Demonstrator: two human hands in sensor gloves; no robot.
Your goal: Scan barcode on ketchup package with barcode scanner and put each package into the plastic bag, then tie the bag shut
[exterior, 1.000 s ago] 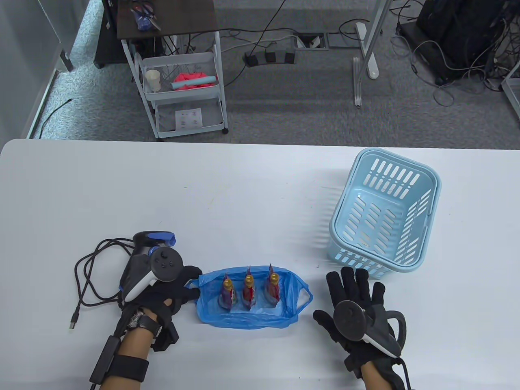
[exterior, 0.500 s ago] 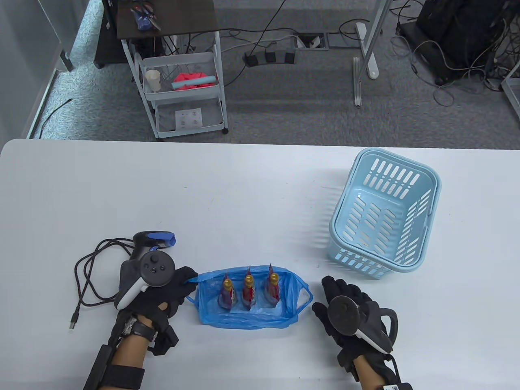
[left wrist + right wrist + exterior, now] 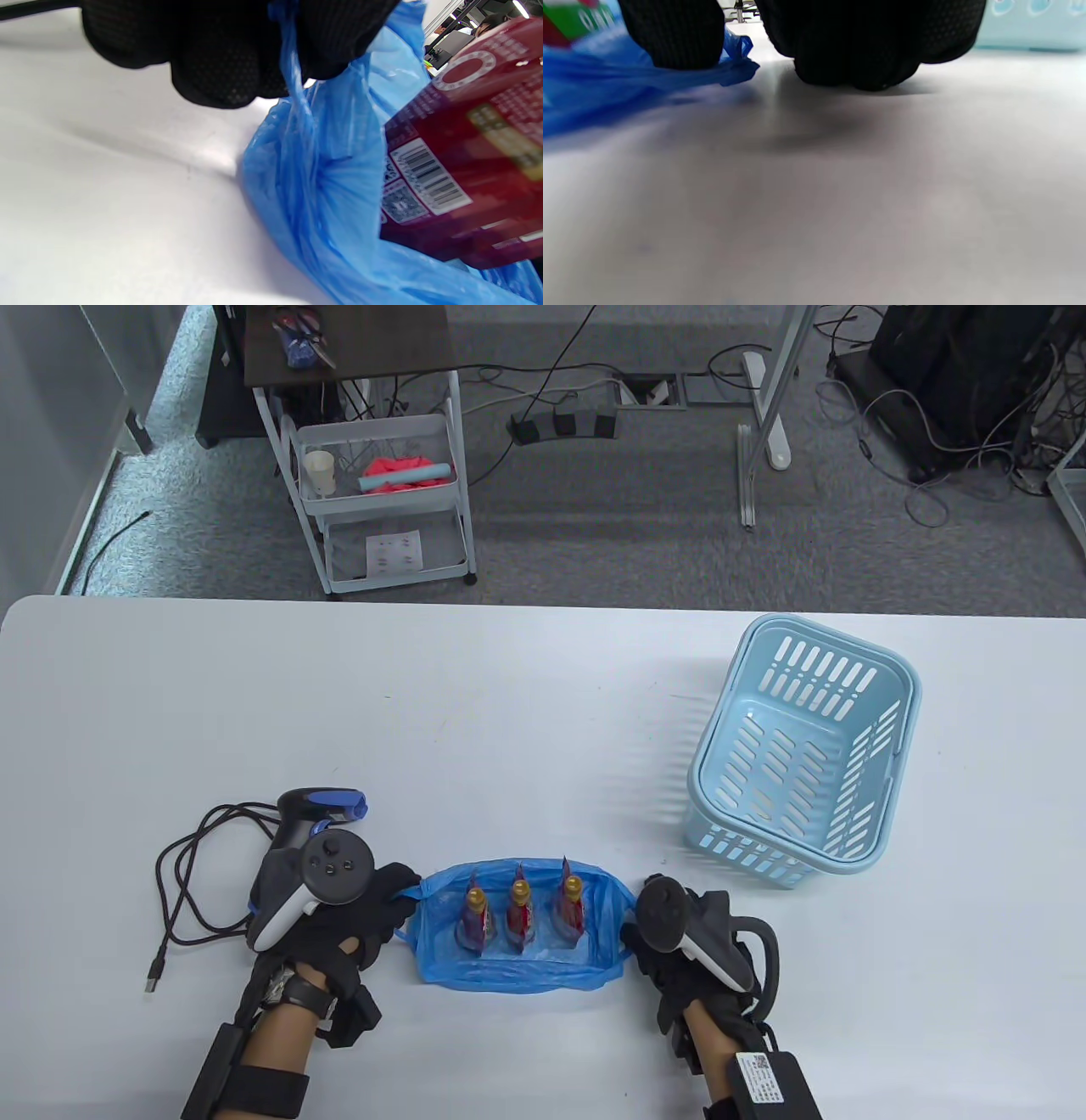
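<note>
A blue plastic bag [image 3: 526, 976] stands open near the table's front edge with three red ketchup packages [image 3: 519, 909] upright inside it. My left hand [image 3: 399, 899] pinches the bag's left handle [image 3: 292, 63], with a package's barcode [image 3: 428, 178] showing close by. My right hand [image 3: 632, 929] is at the bag's right handle [image 3: 729, 72], fingers [image 3: 857, 51] curled down to the table and the thumb on the blue plastic. The black and blue barcode scanner [image 3: 316, 808] lies on the table just beyond my left hand.
The scanner's black cable [image 3: 182, 891] coils at the left. A light blue slotted basket [image 3: 704, 780] stands at the right, beyond my right hand. A white cart [image 3: 382, 492] stands on the floor past the table's far edge.
My right hand has moved left from the open table and curled in at the bag's right handle, which it now covers. The left hand stayed at the left handle.
</note>
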